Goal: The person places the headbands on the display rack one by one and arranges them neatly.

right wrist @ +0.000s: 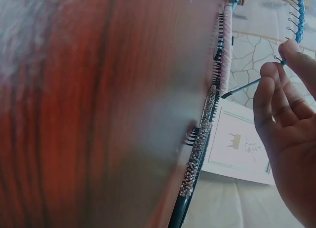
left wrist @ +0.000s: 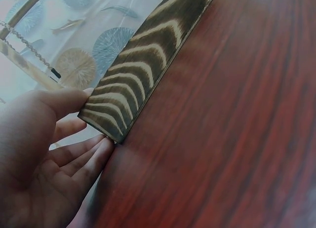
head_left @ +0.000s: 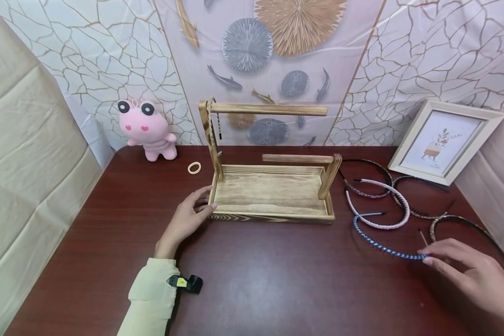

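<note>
My right hand (head_left: 472, 273) pinches a blue braided headband (head_left: 384, 248) near one end, between thumb and fingertips. In the right wrist view its small wire teeth (right wrist: 292, 20) show along the inner side. My left hand (head_left: 189, 217) grips the left front corner of a wooden stand (head_left: 273, 217), with the thumb at the rim and the fingers against the end. Its tray has a high bar (head_left: 273, 110) on a left post and a low bar (head_left: 298, 159) on a right post. A beige headband (head_left: 211, 126) hangs at the high bar's left end.
Right of the stand lie a pink headband (head_left: 399, 225), a dark glittery headband (head_left: 371, 195) and others, partly overlapping. A picture frame (head_left: 407, 170) leans behind them. At the back left are a pink plush toy (head_left: 149, 128) and a small pale ring (head_left: 189, 170).
</note>
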Available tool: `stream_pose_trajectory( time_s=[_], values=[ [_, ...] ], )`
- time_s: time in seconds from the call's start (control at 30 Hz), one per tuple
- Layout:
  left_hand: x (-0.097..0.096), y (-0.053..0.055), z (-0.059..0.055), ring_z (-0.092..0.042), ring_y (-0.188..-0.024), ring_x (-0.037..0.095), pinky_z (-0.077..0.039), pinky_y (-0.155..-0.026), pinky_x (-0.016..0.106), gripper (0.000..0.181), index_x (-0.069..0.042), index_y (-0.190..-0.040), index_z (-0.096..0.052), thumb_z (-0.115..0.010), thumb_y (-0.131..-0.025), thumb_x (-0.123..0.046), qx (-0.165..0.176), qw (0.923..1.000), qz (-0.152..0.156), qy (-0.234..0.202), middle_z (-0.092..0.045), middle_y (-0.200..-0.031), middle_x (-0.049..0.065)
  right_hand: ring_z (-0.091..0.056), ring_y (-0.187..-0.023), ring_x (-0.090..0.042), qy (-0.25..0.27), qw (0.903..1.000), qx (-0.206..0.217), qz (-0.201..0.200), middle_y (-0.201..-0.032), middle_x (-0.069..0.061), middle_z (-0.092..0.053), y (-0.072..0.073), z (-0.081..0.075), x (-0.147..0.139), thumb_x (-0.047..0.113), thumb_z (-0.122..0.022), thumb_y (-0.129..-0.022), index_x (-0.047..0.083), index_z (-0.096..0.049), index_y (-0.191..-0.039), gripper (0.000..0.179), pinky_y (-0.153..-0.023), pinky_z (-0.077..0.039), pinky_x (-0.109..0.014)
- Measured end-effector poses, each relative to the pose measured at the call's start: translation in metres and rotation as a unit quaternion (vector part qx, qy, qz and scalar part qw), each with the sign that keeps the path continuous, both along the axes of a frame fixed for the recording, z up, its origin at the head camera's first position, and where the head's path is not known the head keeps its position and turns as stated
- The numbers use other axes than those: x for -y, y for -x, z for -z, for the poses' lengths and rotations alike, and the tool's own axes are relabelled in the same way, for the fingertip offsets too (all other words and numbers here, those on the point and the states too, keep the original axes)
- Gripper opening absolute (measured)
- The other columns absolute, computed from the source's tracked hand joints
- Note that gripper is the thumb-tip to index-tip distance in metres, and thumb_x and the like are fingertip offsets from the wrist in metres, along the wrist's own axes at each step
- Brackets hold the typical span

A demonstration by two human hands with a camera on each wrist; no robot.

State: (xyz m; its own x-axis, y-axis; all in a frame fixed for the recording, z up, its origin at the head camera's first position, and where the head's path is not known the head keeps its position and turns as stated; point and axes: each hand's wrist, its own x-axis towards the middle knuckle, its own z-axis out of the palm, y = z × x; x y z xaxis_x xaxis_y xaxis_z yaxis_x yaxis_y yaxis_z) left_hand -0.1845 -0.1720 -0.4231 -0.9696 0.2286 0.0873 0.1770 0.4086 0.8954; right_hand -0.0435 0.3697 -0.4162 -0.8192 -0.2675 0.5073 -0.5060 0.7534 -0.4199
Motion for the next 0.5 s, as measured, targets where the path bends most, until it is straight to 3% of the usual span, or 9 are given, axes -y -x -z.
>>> stream_pose_trajectory(
  time_s=[0.5],
  values=[
    [0.0000, 0.0024, -0.0001, -0.056, -0.120, 0.042, -0.050, -0.102, 0.050, 0.053, 0.007, -0.142, -0.046, -0.066, -0.095, -0.005, -0.003, 1.0000, 0.000, -0.004, -0.058, -0.127, 0.031, -0.051, -0.083, 0.012, -0.002, 0.9991, -0.015, 0.039, -0.093, 0.019, -0.065, 0.0023, -0.0071, 0.0057, -0.011, -0.080, -0.069, 0.013, -0.076, -0.092, 0.034, -0.070, -0.039, -0.001]
  ],
)
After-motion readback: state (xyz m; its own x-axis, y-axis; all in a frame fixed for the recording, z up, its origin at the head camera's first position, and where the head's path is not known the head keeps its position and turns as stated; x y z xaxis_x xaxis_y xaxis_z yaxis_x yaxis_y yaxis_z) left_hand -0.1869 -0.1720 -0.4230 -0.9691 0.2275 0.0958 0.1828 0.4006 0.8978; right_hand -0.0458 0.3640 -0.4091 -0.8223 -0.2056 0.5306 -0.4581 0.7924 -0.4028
